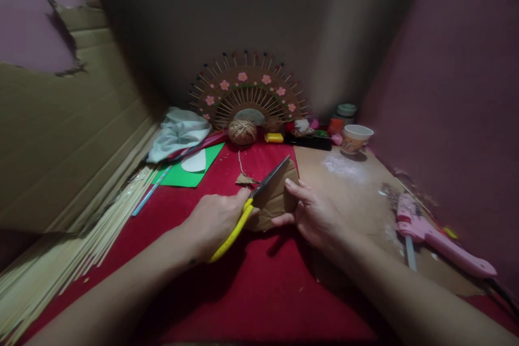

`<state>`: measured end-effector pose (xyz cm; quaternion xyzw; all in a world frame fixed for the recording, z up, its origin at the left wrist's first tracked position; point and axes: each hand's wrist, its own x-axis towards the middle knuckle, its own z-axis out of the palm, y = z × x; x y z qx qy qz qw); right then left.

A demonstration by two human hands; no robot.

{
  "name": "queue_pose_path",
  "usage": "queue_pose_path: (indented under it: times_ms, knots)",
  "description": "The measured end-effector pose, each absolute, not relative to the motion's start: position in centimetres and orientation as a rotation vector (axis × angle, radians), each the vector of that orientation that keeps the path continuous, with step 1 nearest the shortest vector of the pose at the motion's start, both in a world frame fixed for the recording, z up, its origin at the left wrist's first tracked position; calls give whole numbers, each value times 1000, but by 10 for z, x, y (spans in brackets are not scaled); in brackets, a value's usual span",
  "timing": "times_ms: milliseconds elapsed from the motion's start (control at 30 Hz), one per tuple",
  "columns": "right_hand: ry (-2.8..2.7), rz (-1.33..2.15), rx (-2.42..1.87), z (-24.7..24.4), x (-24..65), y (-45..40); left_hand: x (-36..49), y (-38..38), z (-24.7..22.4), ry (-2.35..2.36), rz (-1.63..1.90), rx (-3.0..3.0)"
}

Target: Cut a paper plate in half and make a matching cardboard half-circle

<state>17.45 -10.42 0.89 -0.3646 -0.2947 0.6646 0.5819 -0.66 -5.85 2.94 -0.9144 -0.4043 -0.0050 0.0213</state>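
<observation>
Left hand (217, 220): gripping yellow-handled metal scissors (247, 208)
Right hand (318, 212): pinching a flat brown cardboard piece (278, 200)
Scissor blades (270, 177): at the cardboard's upper-left edge

dark marks on the orange-banded cup (353, 144), too small and blurred to read, no legible text
</observation>
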Motion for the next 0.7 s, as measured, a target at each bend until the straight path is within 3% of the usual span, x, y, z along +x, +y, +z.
queue_pose_path:
  times_ms: [433,700]
  knots:
    - [-582,1580,-854,12,176,-101,-8,-57,31,-1471,-356,-2923]
    - [-549,1575,-837,12,179,-100,-7,-47,30,-1855,-1127,-3174]
